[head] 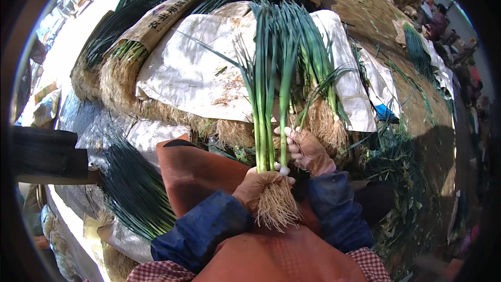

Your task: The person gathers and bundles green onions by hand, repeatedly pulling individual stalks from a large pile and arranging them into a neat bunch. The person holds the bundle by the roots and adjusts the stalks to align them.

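Observation:
My left hand [256, 188], in a dirty glove, is closed around several green onions [263, 137] just above their hairy roots [278, 205], which hang over the orange apron on my lap. Beside them, my right hand [307, 148], gloved too, holds the lower stalk of a single green onion [284, 141] whose white bulb is close to my left thumb. The leaves of both point away from me over a white woven sack [199, 66]. Just beyond my right hand, a loose pile of green onions [319, 62] lies on the sacking, roots towards me.
At my left lies a large onion bundle [137, 188]. Farther left is a bundle wrapped in a printed sack [156, 19]. Discarded leaves [403, 180] litter the ground at right. A dark cylindrical object [49, 152] juts in from the left. Several people sit at the far right.

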`<action>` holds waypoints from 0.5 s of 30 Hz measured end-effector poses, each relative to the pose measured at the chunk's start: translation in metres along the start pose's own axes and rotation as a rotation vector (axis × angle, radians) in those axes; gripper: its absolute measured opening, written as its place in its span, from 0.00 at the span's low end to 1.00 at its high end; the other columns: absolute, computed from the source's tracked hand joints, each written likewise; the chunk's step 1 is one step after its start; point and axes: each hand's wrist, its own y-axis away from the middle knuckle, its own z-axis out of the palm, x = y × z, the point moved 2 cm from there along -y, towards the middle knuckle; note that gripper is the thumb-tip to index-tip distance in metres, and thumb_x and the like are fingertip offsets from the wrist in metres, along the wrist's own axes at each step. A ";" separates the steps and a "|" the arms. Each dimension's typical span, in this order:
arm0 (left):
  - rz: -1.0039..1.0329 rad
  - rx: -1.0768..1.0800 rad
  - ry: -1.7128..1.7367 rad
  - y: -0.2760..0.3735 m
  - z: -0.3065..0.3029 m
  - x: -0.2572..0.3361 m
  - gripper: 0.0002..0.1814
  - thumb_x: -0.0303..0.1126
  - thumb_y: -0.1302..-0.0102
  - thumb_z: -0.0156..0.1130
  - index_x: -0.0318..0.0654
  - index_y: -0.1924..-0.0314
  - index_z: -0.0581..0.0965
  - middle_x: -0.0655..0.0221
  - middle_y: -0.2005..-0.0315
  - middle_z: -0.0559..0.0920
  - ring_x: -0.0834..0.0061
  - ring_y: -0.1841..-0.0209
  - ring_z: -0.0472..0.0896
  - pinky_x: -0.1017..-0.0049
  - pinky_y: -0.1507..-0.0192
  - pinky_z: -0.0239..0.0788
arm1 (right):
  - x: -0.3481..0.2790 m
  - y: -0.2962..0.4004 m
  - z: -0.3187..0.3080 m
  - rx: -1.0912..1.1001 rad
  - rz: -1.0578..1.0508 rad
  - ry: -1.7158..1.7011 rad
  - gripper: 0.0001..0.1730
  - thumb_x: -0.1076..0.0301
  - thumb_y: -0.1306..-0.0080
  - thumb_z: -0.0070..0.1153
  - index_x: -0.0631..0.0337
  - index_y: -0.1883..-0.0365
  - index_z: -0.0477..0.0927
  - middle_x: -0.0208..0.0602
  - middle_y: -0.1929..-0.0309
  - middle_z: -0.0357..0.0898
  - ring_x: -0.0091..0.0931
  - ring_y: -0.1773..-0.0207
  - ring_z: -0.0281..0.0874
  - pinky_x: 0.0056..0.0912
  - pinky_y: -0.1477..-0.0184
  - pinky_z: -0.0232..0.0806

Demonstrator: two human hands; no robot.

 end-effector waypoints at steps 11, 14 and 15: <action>0.000 -0.053 -0.006 0.011 -0.020 -0.001 0.12 0.31 0.43 0.60 0.35 0.60 0.71 0.60 0.67 0.79 0.69 0.70 0.79 0.72 0.69 0.76 | 0.086 0.036 -0.002 0.296 -0.094 -0.441 0.09 0.65 0.34 0.46 0.61 0.62 0.73 0.27 0.77 0.69 0.22 0.77 0.66 0.25 0.73 0.66; -0.094 -0.265 0.161 -0.004 -0.038 -0.006 0.09 0.32 0.41 0.58 0.36 0.64 0.73 0.58 0.67 0.78 0.66 0.67 0.79 0.68 0.65 0.76 | 0.075 0.035 -0.002 0.222 -0.244 -0.547 0.10 0.65 0.34 0.46 0.61 0.60 0.72 0.29 0.77 0.69 0.23 0.75 0.66 0.26 0.73 0.64; -0.089 -0.223 0.155 -0.006 -0.029 -0.004 0.09 0.32 0.41 0.59 0.35 0.64 0.73 0.59 0.69 0.78 0.67 0.68 0.79 0.69 0.66 0.76 | 0.070 0.031 -0.006 0.163 -0.308 -0.583 0.10 0.65 0.33 0.45 0.62 0.59 0.71 0.29 0.77 0.69 0.23 0.75 0.67 0.26 0.73 0.62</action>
